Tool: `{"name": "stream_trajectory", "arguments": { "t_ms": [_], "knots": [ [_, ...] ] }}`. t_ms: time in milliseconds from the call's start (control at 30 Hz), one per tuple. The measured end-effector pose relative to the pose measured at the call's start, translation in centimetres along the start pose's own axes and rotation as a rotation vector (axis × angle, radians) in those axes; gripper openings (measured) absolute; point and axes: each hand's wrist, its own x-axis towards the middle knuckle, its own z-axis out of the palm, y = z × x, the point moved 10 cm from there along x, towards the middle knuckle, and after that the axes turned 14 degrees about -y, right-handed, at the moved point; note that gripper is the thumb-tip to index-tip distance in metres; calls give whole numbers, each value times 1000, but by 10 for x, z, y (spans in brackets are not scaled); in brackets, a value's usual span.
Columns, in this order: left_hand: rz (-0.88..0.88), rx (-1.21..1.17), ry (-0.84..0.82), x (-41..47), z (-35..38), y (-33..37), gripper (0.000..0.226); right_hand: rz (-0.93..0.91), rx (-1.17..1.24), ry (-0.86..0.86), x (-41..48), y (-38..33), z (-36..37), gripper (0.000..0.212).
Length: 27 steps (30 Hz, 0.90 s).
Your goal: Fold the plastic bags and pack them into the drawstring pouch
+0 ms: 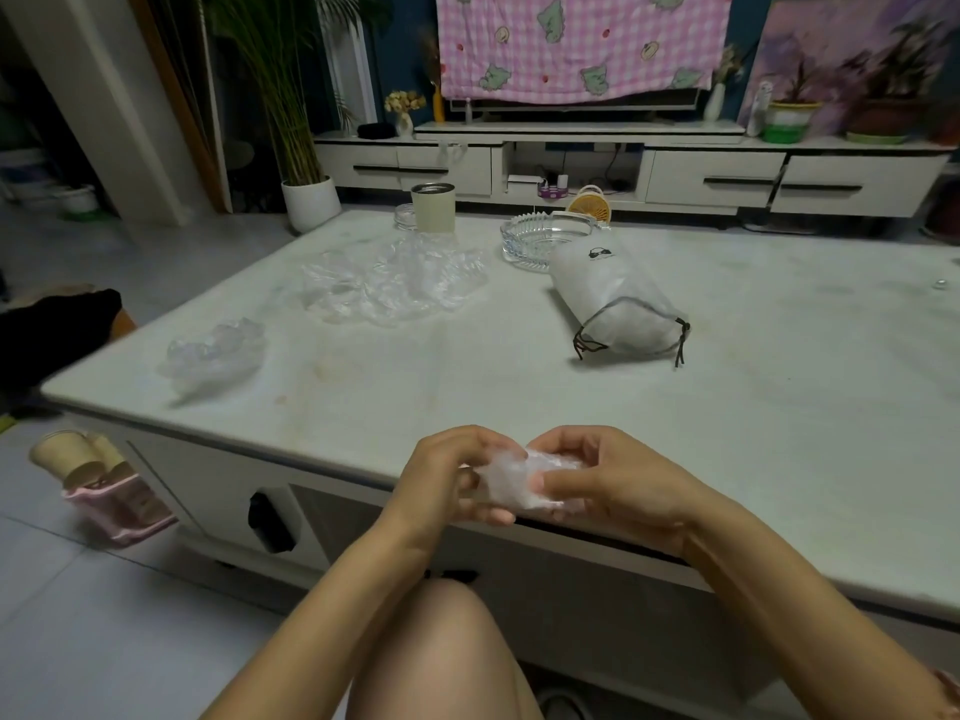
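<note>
A small folded clear plastic bag (511,483) is held over the table's near edge. My left hand (447,472) pinches its left end, and my right hand (608,472) grips its right side with curled fingers. A crumpled clear bag (213,353) lies at the table's left. A larger heap of clear bags (389,283) lies further back. The white drawstring pouch (615,304) lies on its side to the right of the middle, its dark cords toward me and its mouth drawn shut.
On the white table (779,433), a glass ashtray (543,239), a metal-rimmed cup (434,207) and a glass jar (405,216) stand at the far side. Paper cups in a pink holder (104,485) hang off the table's left side. My knee is below.
</note>
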Motion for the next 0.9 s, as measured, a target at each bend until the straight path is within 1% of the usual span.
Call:
{"name": "stream_trajectory", "arguments": {
  "t_ms": [33,67,133,167,233,300,367,433,500,567,633,733,767,800,833,867,900],
  "knots": [
    [-18,-47,-10,0,0,-2,23,-16,-62,54,-1,-1,-4,18],
    [-24,-32,0,-1,-1,-3,20,-34,-95,90,-1,-3,-5,17],
    [-4,127,38,-2,-4,-1,12,-51,-102,92,-1,-3,-2,16],
    [8,225,48,-3,-4,2,13,-44,-102,66,-1,-3,0,14],
    [20,354,38,-3,-1,6,23,-13,-141,15,-1,-4,1,13],
    [27,381,16,-3,2,10,27,16,-233,-17,-2,-6,0,11],
    [43,353,5,-2,2,12,24,26,-306,-37,-3,-8,-1,6],
    [67,335,5,0,0,12,19,5,-317,-60,-6,-12,-1,5],
    [81,268,29,2,-4,10,14,-37,-299,-91,-9,-17,1,8],
    [58,134,39,6,-5,3,10,-107,-260,-78,-10,-21,0,17],
    [-1,1,-1,9,4,-6,5,-168,-164,-19,-11,-20,-5,15],
    [-130,-169,-48,12,22,-20,9,-229,-34,8,-10,-14,-5,13],
    [-149,-175,-36,13,25,-22,9,-243,13,21,-10,-12,-7,13],
    [-148,-117,2,15,24,-23,7,-256,60,48,-10,-9,-11,11],
    [-126,-3,58,17,19,-20,3,-271,103,88,-10,-8,-17,9],
    [-78,107,113,18,15,-14,5,-289,130,141,-11,-8,-24,8],
    [-20,165,133,23,18,-8,9,-307,141,197,-12,-8,-33,7]
  ]
}}
